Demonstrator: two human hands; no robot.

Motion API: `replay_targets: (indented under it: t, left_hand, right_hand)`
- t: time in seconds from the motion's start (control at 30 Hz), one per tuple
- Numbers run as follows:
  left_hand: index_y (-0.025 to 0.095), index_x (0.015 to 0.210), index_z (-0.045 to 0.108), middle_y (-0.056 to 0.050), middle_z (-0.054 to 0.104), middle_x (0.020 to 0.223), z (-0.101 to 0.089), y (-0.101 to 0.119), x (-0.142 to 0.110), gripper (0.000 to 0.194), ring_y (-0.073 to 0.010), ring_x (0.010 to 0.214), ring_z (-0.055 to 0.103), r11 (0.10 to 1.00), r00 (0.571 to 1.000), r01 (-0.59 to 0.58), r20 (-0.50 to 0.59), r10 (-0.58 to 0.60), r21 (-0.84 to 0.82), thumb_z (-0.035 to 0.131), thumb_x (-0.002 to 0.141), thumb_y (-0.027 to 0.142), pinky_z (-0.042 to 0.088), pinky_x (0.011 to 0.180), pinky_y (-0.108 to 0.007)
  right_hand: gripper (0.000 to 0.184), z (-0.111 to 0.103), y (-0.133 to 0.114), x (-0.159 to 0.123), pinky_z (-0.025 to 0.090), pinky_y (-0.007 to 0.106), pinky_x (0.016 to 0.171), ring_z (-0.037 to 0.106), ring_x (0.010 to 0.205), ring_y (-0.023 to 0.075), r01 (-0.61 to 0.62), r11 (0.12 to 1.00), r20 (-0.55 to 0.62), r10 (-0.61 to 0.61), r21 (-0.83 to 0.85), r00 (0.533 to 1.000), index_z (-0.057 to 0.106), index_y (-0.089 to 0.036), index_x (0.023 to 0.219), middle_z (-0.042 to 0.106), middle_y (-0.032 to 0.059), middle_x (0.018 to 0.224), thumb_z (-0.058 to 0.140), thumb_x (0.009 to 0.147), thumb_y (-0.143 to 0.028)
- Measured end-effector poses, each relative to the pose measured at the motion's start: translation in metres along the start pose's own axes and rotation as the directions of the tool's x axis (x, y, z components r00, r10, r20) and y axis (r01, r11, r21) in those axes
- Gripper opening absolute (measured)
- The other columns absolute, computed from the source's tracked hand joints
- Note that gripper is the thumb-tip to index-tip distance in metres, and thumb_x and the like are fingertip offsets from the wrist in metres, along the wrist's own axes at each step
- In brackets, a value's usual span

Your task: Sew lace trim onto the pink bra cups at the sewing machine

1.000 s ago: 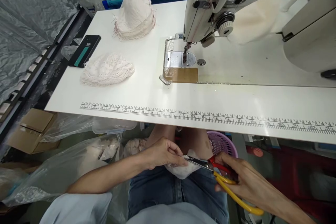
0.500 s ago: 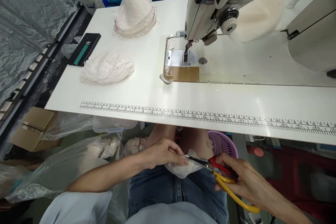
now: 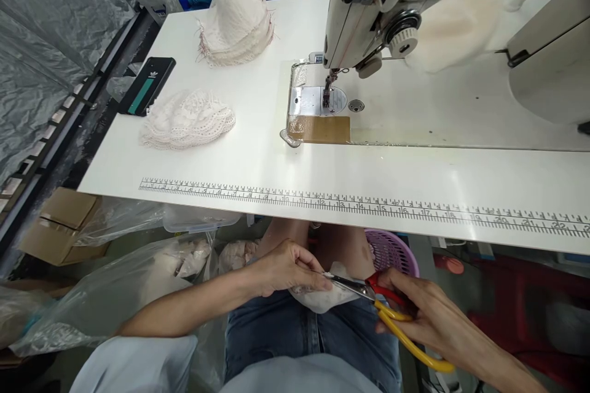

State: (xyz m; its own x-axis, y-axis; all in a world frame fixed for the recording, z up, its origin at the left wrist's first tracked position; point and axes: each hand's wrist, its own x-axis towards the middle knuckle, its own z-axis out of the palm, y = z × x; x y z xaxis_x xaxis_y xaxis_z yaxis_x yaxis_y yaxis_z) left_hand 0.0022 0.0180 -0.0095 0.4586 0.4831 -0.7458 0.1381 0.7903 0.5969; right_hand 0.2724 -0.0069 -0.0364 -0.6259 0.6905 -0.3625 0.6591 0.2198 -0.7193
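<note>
Alongside a glossy white worktop, the left fingers pinch a soft off-white cloth over the lap; the right fingers grip red-and-yellow-handled steel scissors, blades now at its edge. Beyond both stands a white metal sewing machine.

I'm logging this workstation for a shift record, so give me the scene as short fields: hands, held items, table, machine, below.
left hand: pinching white fabric
right hand: holding scissors, blades at the fabric
table: two white fabric pieces, phone-like black item, printed ruler scale
machine: sewing machine
below: purple basket
</note>
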Motion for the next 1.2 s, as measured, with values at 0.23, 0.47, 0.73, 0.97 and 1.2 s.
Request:
replay_targets:
  t: [0.23,0.47,0.73,0.97,1.2]
  left_hand:
    - [0.012,0.066,0.072,0.001,0.059,0.054,0.0022,0.0029,-0.0016,0.038,-0.0073,0.051,0.045,0.999,1.000,0.023,-0.007,-0.023,-0.024,0.084,0.044,0.040,0.032,0.051,-0.021]
    - [0.012,0.055,0.066,0.003,0.054,0.048,0.0050,0.0054,-0.0016,0.037,-0.0064,0.048,0.041,0.999,1.000,0.024,-0.017,-0.025,-0.043,0.085,0.040,0.040,0.028,0.049,-0.021]
    - [0.012,0.062,0.069,0.001,0.058,0.053,0.0042,0.0059,-0.0013,0.038,-0.0074,0.050,0.045,0.999,1.000,0.028,-0.008,-0.029,-0.032,0.084,0.041,0.040,0.031,0.049,-0.021]
    - [0.012,0.061,0.070,0.002,0.058,0.052,0.0053,0.0061,-0.0007,0.037,-0.0071,0.049,0.045,0.999,0.999,0.034,-0.006,-0.034,-0.031,0.084,0.041,0.040,0.031,0.049,-0.021]
    - [0.013,0.064,0.071,0.001,0.060,0.054,0.0057,0.0058,0.0005,0.035,-0.0068,0.050,0.047,0.998,0.999,0.038,-0.009,-0.039,-0.047,0.084,0.044,0.040,0.033,0.051,-0.020]
  right_hand:
    - [0.026,0.0032,0.0034,-0.0004,0.032,0.018,0.046,0.041,0.049,0.0091,0.029,0.999,-0.053,-0.028,0.023,0.998,0.050,-0.022,0.086,0.051,-0.0072,0.059,0.067,0.074,-0.038]
    - [0.027,0.0074,0.0061,-0.0023,0.030,0.019,0.046,0.037,0.050,0.0089,0.013,1.000,-0.040,-0.013,-0.011,0.999,0.046,-0.022,0.081,0.046,-0.0067,0.058,0.065,0.076,-0.041]
    - [0.035,0.0036,-0.0016,0.0011,0.031,0.020,0.044,0.040,0.047,0.0105,-0.022,1.000,-0.039,0.021,-0.020,0.999,0.049,-0.022,0.089,0.053,-0.0058,0.059,0.064,0.074,-0.050]
    - [0.034,0.0049,0.0003,0.0004,0.034,0.019,0.046,0.046,0.050,0.0106,-0.023,0.999,-0.065,0.025,0.036,0.998,0.053,-0.022,0.087,0.056,-0.0047,0.061,0.065,0.074,-0.050]
    - [0.031,0.0097,0.0005,-0.0023,0.032,0.019,0.043,0.042,0.046,0.0097,-0.012,1.000,-0.107,0.012,0.000,0.994,0.052,-0.021,0.085,0.051,-0.0059,0.055,0.065,0.074,-0.047]
